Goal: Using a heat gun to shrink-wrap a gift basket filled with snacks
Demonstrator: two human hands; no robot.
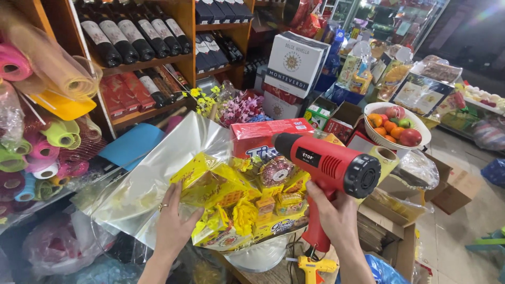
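One red heat gun [329, 168], one yellow glue gun [314, 266], one wrapped gift basket [242, 202], one white fruit bowl [419, 142], two hands.

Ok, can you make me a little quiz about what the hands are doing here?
1. Which hand grips the red heat gun?
2. True or false: the left hand rests on the clear wrap of the yellow snack gift basket.
3. What lies on the wooden surface just below the heat gun: (a) a yellow glue gun, (b) scissors, (c) a knife?

Key
1. The right hand, around the handle.
2. True; its palm lies flat on the cellophane.
3. (a)
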